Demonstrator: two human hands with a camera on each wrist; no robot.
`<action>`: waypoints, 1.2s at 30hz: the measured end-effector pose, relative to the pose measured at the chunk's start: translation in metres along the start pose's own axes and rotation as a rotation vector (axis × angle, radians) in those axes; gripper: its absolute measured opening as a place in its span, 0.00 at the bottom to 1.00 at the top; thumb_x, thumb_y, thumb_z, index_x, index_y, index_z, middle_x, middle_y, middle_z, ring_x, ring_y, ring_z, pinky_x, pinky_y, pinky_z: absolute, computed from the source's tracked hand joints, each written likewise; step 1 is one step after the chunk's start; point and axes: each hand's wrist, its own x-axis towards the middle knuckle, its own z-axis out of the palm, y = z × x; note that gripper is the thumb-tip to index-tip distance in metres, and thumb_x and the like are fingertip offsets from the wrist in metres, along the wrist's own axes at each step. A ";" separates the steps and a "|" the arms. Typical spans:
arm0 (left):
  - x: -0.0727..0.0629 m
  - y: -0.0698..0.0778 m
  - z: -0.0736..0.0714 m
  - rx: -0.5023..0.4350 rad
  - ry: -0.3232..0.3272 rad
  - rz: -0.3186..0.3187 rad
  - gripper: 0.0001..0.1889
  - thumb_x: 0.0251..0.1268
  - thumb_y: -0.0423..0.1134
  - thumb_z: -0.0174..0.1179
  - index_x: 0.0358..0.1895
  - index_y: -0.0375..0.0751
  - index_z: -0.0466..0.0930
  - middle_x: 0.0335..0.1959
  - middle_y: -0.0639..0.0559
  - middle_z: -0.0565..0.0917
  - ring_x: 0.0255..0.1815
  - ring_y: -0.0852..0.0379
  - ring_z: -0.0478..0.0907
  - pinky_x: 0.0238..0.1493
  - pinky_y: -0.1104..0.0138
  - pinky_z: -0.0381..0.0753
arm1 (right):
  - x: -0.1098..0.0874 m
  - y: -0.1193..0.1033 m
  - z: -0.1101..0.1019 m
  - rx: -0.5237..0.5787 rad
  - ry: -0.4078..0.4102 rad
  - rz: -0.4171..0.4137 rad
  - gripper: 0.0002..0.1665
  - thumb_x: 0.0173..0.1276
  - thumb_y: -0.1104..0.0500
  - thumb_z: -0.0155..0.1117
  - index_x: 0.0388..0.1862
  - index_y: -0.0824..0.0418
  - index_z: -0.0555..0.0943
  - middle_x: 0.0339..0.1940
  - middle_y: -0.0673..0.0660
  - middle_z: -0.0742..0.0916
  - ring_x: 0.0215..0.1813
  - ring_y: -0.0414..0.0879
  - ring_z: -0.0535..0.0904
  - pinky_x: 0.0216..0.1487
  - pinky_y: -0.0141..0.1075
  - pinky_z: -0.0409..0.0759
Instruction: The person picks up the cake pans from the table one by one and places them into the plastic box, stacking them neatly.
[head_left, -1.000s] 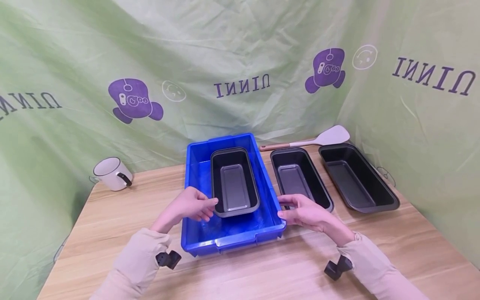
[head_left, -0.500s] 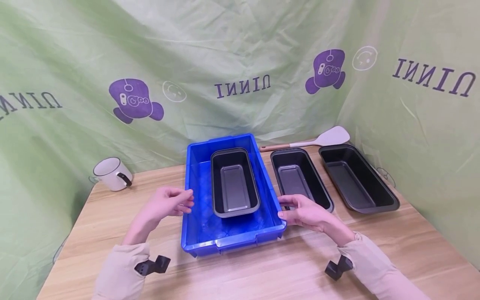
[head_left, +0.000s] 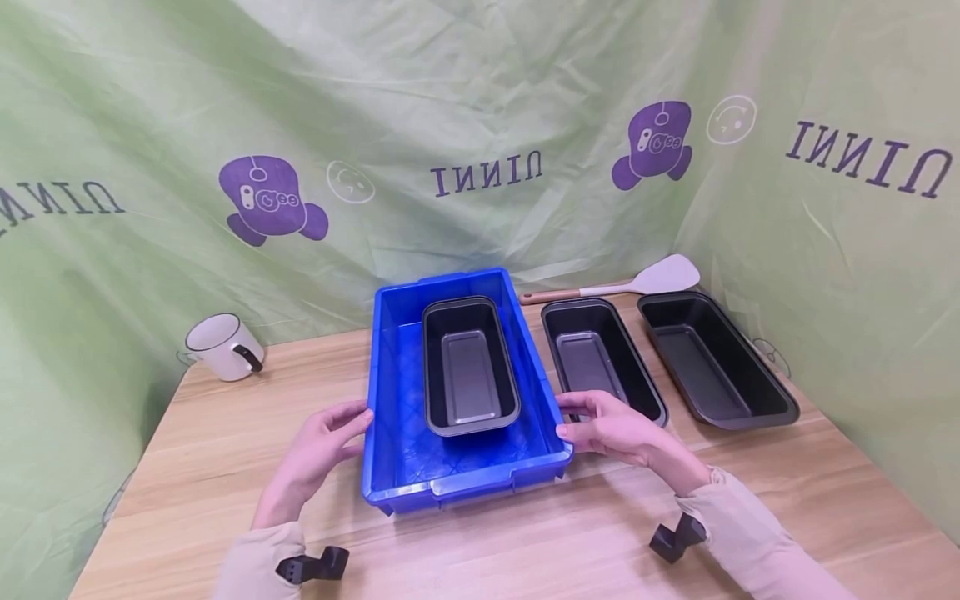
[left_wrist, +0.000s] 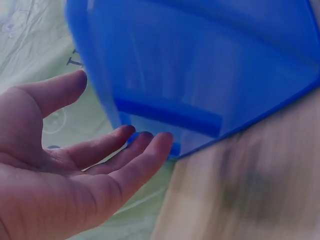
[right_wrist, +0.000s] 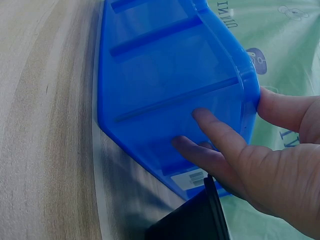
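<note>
A blue plastic bin (head_left: 468,490) stands on the table in the head view, with a dark loaf pan (head_left: 471,379) lying in it. My left hand (head_left: 322,446) is at the bin's left side, its thumb close to the rim. In the left wrist view its fingers (left_wrist: 145,162) are spread and loosely bent beside the outer wall; contact is hard to tell. Against the right side is my right hand (head_left: 618,429), with thumb at the rim and fingers (right_wrist: 220,130) extended along the outer wall.
Right of the bin lie a second loaf pan (head_left: 592,354) and a larger one (head_left: 705,358). Behind them is a white spatula (head_left: 667,273) with a brown handle. A white mug (head_left: 223,348) stands at the far left, and a green curtain (head_left: 480,100) hangs behind the table.
My left hand has moved left, from the loaf pan's edge out over the bin's left rim to the outer side. The right hand and the bin have stayed put.
</note>
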 end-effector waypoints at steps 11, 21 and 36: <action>0.003 -0.009 0.008 -0.144 -0.054 -0.026 0.28 0.68 0.31 0.53 0.66 0.20 0.57 0.56 0.34 0.74 0.49 0.54 0.79 0.48 0.64 0.80 | -0.001 -0.004 0.005 0.014 0.043 0.034 0.43 0.67 0.69 0.59 0.69 0.83 0.46 0.68 0.80 0.59 0.55 0.60 0.79 0.56 0.46 0.76; 0.003 -0.009 0.008 -0.174 -0.076 -0.020 0.28 0.68 0.29 0.52 0.67 0.18 0.56 0.55 0.35 0.75 0.50 0.53 0.78 0.49 0.62 0.79 | 0.000 -0.001 0.003 0.003 0.055 0.036 0.44 0.66 0.68 0.61 0.69 0.83 0.47 0.68 0.80 0.60 0.56 0.63 0.78 0.55 0.46 0.78; 0.002 -0.011 0.006 -0.184 -0.100 -0.010 0.29 0.69 0.31 0.52 0.67 0.18 0.55 0.52 0.42 0.77 0.50 0.53 0.78 0.50 0.61 0.79 | -0.019 -0.018 -0.004 -0.079 0.268 -0.089 0.35 0.73 0.62 0.54 0.68 0.82 0.54 0.64 0.76 0.70 0.57 0.56 0.79 0.54 0.44 0.79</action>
